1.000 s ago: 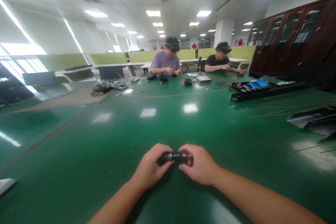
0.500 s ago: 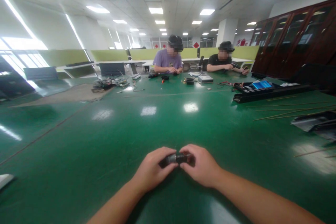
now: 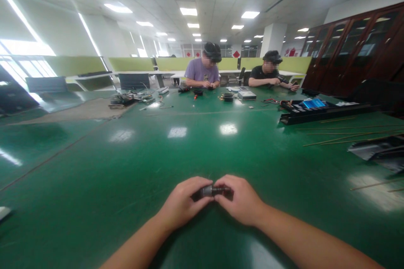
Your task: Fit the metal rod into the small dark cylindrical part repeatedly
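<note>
At the green table (image 3: 202, 151), I'm watching the left hand (image 3: 181, 204) pinching a dark cylinder (image 3: 207, 191) by its thicker end and the right hand (image 3: 243, 200) its thinner end, apparently working it between them, any next move probably calling for steady alignment.

The tabletop (image 3: 151, 155) is smooth and glossy, returning the ceiling lamps (image 3: 188, 11) as bright reflections, whereas the tan area (image 3: 75, 111) at its left looks matt. The cylindrical part (image 3: 207, 191) appears smooth, its grey section bearing a dull metallic sheen. The cabinet (image 3: 342, 52) combines polished dark wood with glass panes; the purple shirt (image 3: 193, 72) is matt cloth, and the blue item (image 3: 314, 103) shines like plastic film.
</note>
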Action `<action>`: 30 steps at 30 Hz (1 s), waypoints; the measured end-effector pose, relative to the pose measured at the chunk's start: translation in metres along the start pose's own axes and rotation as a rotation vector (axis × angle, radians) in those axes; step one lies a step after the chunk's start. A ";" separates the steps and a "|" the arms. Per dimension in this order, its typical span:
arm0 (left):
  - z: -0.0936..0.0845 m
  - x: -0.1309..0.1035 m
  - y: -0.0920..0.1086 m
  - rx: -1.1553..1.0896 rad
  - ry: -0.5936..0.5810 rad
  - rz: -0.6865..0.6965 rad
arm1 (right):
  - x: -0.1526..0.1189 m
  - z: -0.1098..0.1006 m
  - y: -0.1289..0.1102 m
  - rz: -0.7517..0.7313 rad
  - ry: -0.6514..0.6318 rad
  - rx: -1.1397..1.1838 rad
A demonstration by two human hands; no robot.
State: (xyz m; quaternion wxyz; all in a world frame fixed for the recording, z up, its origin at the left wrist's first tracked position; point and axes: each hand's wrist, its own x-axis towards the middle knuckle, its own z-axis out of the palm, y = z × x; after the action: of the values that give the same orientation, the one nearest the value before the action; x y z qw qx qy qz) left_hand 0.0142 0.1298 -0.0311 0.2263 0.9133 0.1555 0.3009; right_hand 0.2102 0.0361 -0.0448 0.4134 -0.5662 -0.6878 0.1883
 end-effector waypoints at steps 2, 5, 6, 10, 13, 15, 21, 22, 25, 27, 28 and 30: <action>0.001 -0.001 -0.003 0.000 -0.009 -0.008 | 0.001 0.000 0.000 0.000 0.000 0.008; 0.002 -0.002 -0.006 0.009 -0.014 -0.017 | 0.003 0.001 0.001 0.002 0.001 0.016; 0.003 -0.003 -0.007 0.011 -0.010 -0.016 | 0.003 0.001 0.001 0.003 0.001 0.016; 0.004 -0.004 -0.006 0.013 0.000 -0.023 | 0.004 0.002 0.001 0.006 0.000 0.019; 0.004 -0.004 -0.005 0.015 0.005 -0.021 | 0.004 0.002 0.001 0.005 0.006 0.021; 0.003 -0.003 -0.004 0.016 0.006 -0.016 | 0.003 0.002 0.000 0.006 0.009 0.019; 0.002 -0.003 -0.001 0.028 0.012 -0.027 | 0.004 0.000 0.000 0.020 -0.001 0.013; 0.002 -0.003 -0.001 0.030 0.014 -0.027 | 0.004 0.000 0.000 0.023 -0.001 0.015; 0.002 -0.003 -0.001 0.036 0.023 -0.025 | 0.004 -0.001 -0.001 0.030 -0.005 0.016; 0.002 -0.003 -0.002 0.040 0.028 -0.025 | 0.004 -0.002 -0.001 0.033 -0.012 0.007; 0.002 -0.003 -0.002 0.043 0.029 -0.025 | 0.004 -0.003 -0.001 0.035 -0.014 0.003; 0.002 -0.003 -0.002 0.048 0.031 -0.027 | 0.005 -0.003 -0.002 0.039 -0.014 -0.001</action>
State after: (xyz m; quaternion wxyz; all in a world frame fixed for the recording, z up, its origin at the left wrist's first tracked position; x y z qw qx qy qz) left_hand 0.0132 0.1293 -0.0349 0.2060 0.9115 0.1784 0.3082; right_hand 0.2114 0.0392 -0.0400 0.4044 -0.5783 -0.6797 0.2000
